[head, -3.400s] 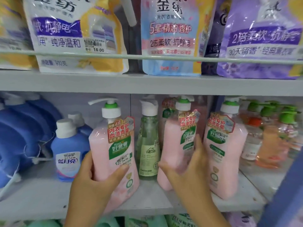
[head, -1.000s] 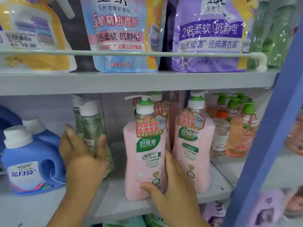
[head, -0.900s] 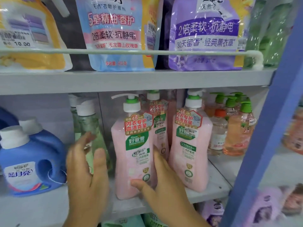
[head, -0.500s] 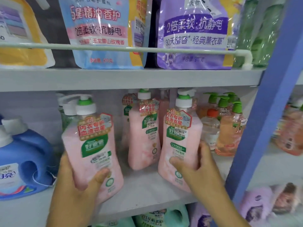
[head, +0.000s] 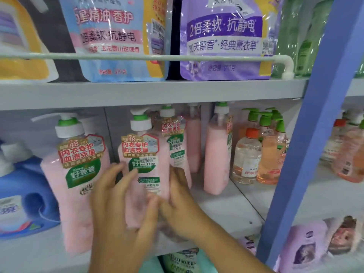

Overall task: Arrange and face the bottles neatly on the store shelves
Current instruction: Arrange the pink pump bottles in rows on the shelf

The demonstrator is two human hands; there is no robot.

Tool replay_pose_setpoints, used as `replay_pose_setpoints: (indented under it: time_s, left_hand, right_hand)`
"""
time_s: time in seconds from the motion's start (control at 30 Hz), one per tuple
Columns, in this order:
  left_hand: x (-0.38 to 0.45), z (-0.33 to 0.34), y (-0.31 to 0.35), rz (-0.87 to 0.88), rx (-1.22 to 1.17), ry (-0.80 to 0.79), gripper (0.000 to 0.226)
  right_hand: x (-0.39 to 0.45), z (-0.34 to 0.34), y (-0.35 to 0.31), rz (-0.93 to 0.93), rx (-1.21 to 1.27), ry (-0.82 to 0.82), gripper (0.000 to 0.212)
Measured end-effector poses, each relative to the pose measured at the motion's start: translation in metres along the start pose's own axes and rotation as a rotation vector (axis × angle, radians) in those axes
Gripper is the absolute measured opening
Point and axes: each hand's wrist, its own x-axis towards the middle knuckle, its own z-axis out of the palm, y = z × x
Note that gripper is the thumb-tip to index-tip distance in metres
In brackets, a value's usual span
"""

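Note:
Several pink pump bottles with green collars stand on the grey shelf. The front middle pink bottle, with a 29.00 price sticker, sits between both hands. My right hand grips its right side low down. My left hand lies on its front left with straight, spread fingers, thumb on the label. A left pink bottle stands free, label facing out. Another pink bottle stands right behind the held one. A right pink bottle is turned sideways.
A blue detergent jug stands at the left. Orange and clear bottles crowd the right end by a blue upright post. Refill pouches sit on the shelf above behind a white rail.
My left hand set the left pink bottle down and let go, then reached to the middle bottle. My right hand slid its bottle leftward, in front of the rear one.

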Motion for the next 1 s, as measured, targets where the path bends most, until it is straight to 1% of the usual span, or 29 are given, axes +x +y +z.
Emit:
replay_pose_setpoints:
  time_s: [0.03,0.07,0.1,0.13,0.17,0.2,0.23,0.27,0.3,0.33,0.37,0.4,0.47,0.5,0.57,0.63,0.67,0.8,0.83,0.87,0.9,0.93,0.97,1.0]
  left_hand:
    - [0.014,0.006,0.000,0.055,-0.051,-0.038,0.049]
    - [0.017,0.018,0.007,0.112,-0.063,-0.044,0.043]
    - [0.019,0.032,0.011,0.137,-0.081,-0.069,0.037]
    - [0.027,0.042,0.011,0.173,-0.096,-0.079,0.033]
    - [0.035,0.049,0.011,0.235,-0.086,-0.108,0.030]
    - [0.040,0.055,0.011,0.296,-0.037,-0.127,0.028]
    - [0.042,0.061,0.012,0.339,0.017,-0.147,0.029]
    - [0.039,0.065,0.011,0.359,0.070,-0.151,0.031]
    - [0.036,0.065,0.003,0.333,0.128,-0.119,0.035]
    - [0.032,0.062,-0.005,0.277,0.185,-0.065,0.043]
    - [0.029,0.057,-0.011,0.192,0.215,-0.017,0.054]
    - [0.026,0.053,-0.017,0.125,0.212,0.012,0.066]
    - [0.024,0.050,-0.023,0.086,0.234,0.025,0.087]
    - [0.025,0.049,-0.023,0.073,0.244,0.011,0.097]
    - [0.029,0.048,-0.020,0.035,0.250,-0.011,0.112]
    - [0.030,0.047,-0.017,0.023,0.280,-0.016,0.115]
    - [0.030,0.046,-0.018,0.037,0.302,-0.013,0.113]
    - [0.033,0.046,-0.023,0.060,0.407,0.034,0.098]
    - [0.033,0.046,-0.023,0.056,0.414,0.037,0.097]
    - [0.033,0.047,-0.025,0.055,0.417,0.037,0.098]
    - [0.033,0.048,-0.027,0.053,0.416,0.031,0.099]
    - [0.033,0.050,-0.029,0.048,0.413,0.026,0.099]
    - [0.032,0.051,-0.032,0.047,0.410,0.025,0.098]
    - [0.032,0.052,-0.034,0.051,0.415,0.032,0.096]
  right_hand:
    - [0.002,0.003,-0.002,-0.044,-0.091,-0.007,0.072]
    - [0.001,0.002,-0.002,-0.065,-0.166,-0.028,0.071]
    - [0.000,0.002,-0.001,-0.059,-0.208,-0.068,0.071]
    - [-0.001,-0.001,0.001,-0.052,-0.190,-0.103,0.069]
    - [-0.002,-0.003,0.004,-0.065,-0.142,-0.120,0.062]
    - [-0.003,-0.007,0.008,-0.095,-0.116,-0.076,0.051]
    - [-0.003,-0.011,0.012,-0.120,-0.090,0.027,0.035]
    - [-0.003,-0.017,0.019,-0.133,-0.063,0.149,0.028]
    - [-0.001,-0.023,0.026,-0.122,-0.022,0.272,0.027]
    - [0.001,-0.029,0.033,-0.073,0.001,0.363,0.032]
    - [0.005,-0.032,0.036,-0.003,0.005,0.402,0.038]
    - [0.011,-0.035,0.035,0.071,-0.011,0.384,0.045]
    - [0.030,-0.029,0.030,0.183,0.005,0.257,0.059]
    - [0.039,-0.026,0.025,0.228,0.030,0.188,0.061]
    - [0.051,-0.024,0.019,0.245,-0.060,0.138,0.057]
    - [0.059,-0.022,0.016,0.204,-0.257,0.108,0.051]
    - [0.060,-0.019,0.012,0.201,-0.308,0.084,0.048]
    - [0.068,-0.011,0.007,0.152,-0.186,-0.042,0.059]
    - [0.067,-0.014,0.005,0.142,-0.174,-0.072,0.059]
    - [0.065,-0.018,0.004,0.126,-0.188,-0.070,0.054]
    - [0.060,-0.023,0.004,0.084,-0.213,0.014,0.043]
    - [0.052,-0.030,0.005,0.021,-0.209,0.190,0.031]
    - [0.043,-0.038,0.009,-0.044,-0.165,0.423,0.023]
    - [0.034,-0.048,0.012,-0.101,-0.126,0.644,0.021]
